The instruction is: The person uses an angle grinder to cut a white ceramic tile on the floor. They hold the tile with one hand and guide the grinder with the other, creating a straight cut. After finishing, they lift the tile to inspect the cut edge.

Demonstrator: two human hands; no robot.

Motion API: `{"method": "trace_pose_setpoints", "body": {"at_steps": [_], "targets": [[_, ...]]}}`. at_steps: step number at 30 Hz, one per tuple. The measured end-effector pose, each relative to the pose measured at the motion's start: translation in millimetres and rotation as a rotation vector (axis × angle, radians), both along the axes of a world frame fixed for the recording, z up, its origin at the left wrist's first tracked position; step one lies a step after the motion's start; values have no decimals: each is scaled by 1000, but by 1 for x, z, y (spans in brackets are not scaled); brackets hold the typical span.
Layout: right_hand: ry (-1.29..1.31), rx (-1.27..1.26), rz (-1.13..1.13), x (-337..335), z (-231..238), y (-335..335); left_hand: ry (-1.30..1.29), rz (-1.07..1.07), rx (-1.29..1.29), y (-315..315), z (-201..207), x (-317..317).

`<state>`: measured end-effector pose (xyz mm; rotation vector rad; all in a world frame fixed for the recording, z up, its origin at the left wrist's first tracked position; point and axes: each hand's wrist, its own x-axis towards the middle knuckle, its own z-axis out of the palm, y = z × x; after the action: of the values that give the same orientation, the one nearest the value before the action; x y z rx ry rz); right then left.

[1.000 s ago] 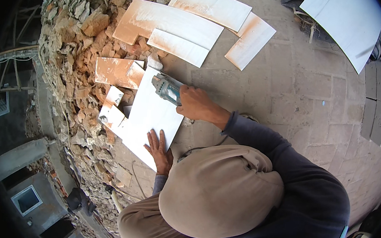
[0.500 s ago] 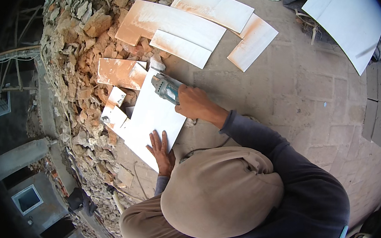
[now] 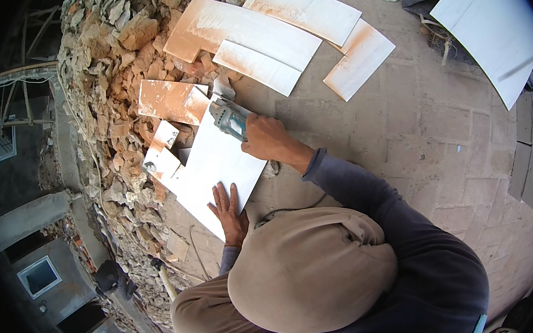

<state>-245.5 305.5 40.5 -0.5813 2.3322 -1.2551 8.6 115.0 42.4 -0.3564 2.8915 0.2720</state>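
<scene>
My right hand [image 3: 269,139] is closed around the body of a teal-and-grey angle grinder [image 3: 228,120]. The tool's grey head rests over the far end of a white tile [image 3: 221,162]; its disc is hidden from me. Nearer to me, my left hand [image 3: 229,217] lies flat on that same tile with its fingers spread, close to the right edge. The tile sits on the ground, its left side against smaller tile offcuts [image 3: 164,157]. A bent knee in brown cloth [image 3: 314,269] fills the lower middle, beside my dark right sleeve.
Broken brick and rubble [image 3: 125,110] are heaped along the left. Several cut tiles dusted orange [image 3: 246,31] lie at the far side. A large white tile [image 3: 493,40] and grey blocks [image 3: 530,145] are at the right. Brick paving [image 3: 433,149] stretches between. A dark cable [image 3: 288,211] runs behind the knee.
The grinder and my right hand have shifted slightly left across the tile's far end. My left hand stays flat on the tile. The whole view has moved a little.
</scene>
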Motion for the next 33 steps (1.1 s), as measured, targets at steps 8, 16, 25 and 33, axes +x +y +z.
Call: {"method": "trace_pose_setpoints", "body": {"at_steps": [8,16,25,33], "targets": [[-74,32,15,9,7,17,-21,-4,-25,-2,-2,1],[30,-42,-10,21,2,28,0,-7,1,-1,-1,2],[-64,16,-8,34,15,56,-24,-5,-16,5,6,-4],[-130,152,-72,-3,86,138,48,-48,61,-16,21,11]]}}
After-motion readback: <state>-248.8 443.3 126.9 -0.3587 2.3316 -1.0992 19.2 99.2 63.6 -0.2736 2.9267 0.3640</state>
